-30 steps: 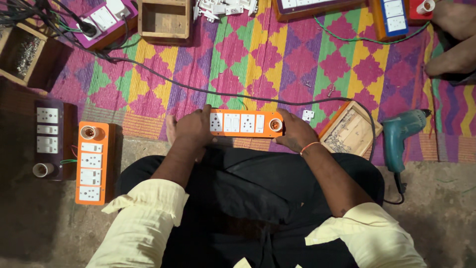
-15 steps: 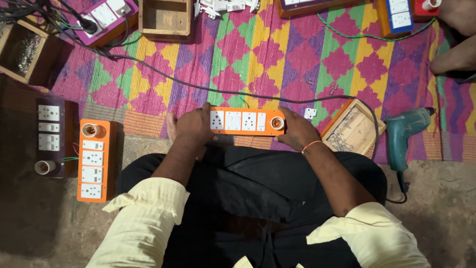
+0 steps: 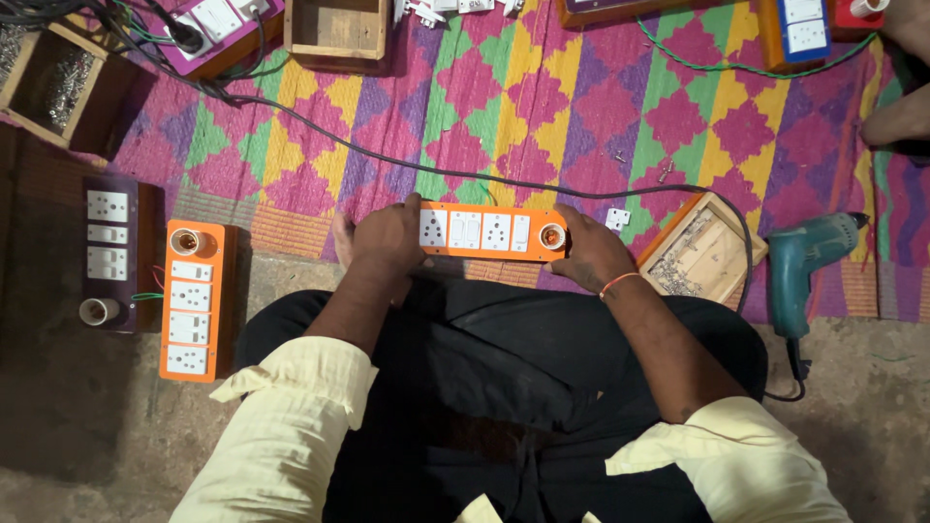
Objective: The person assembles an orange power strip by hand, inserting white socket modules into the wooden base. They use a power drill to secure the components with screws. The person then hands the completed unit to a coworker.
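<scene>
- Gripping each end, the fingers of the left hand (image 3: 387, 237) are curled shut over the left end of the orange board (image 3: 489, 232), and those of the right hand (image 3: 586, 254) are closed round its right end, thumb near the round lamp holder (image 3: 552, 236).
- The board lies level between the two hands, face up, just above the person's lap and over the near edge of the patterned mat (image 3: 542, 107); its white sockets and switches face the camera.
- A black cable (image 3: 407, 160) runs across the mat just behind the board and bends down on the right past the wooden tray (image 3: 702, 254) of small parts.
- A teal drill (image 3: 804, 266) lies just beyond that tray; a small white part (image 3: 616, 218) sits near the right hand.
- On the left, well apart, a second orange board (image 3: 192, 300) lies beside a dark board (image 3: 108, 252) on the floor.
- Risk, as I judge it: the board is held only at its ends, so a slack grip could tip it and knock the lamp holder on the floor.
- The right elbow moving outward could upset the tray and scatter the parts.
- The cable so near could snag a wrist and drag the drill.
</scene>
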{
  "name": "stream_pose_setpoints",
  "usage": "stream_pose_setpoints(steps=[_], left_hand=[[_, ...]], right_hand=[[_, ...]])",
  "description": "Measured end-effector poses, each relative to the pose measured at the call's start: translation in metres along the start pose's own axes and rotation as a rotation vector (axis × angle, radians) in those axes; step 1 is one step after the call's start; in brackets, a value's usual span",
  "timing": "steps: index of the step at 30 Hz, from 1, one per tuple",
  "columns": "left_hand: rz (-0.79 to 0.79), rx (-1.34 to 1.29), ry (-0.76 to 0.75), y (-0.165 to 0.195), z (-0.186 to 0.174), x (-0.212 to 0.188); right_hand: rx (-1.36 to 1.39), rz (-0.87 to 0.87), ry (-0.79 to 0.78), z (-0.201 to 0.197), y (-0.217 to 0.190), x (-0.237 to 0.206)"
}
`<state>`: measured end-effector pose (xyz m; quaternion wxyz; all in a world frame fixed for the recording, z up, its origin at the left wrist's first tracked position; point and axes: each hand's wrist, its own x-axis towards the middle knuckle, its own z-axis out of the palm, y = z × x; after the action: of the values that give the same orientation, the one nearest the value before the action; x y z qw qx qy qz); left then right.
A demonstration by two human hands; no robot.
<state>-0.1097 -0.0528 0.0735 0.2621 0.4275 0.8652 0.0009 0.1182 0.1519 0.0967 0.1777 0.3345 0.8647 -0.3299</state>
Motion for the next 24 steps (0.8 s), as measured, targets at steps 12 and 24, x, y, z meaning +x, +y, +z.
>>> stream_pose_setpoints(steps=[12,24], left_hand=[[-0.008,0.010,-0.057,0.001,-0.001,-0.004],[0.014,0.049,0.007,0.001,0.003,-0.006]], right_hand=[[0.018,-0.034,0.025,0.002,0.001,0.000],[-0.014,-0.053,0.037,0.009,0.012,0.006]])
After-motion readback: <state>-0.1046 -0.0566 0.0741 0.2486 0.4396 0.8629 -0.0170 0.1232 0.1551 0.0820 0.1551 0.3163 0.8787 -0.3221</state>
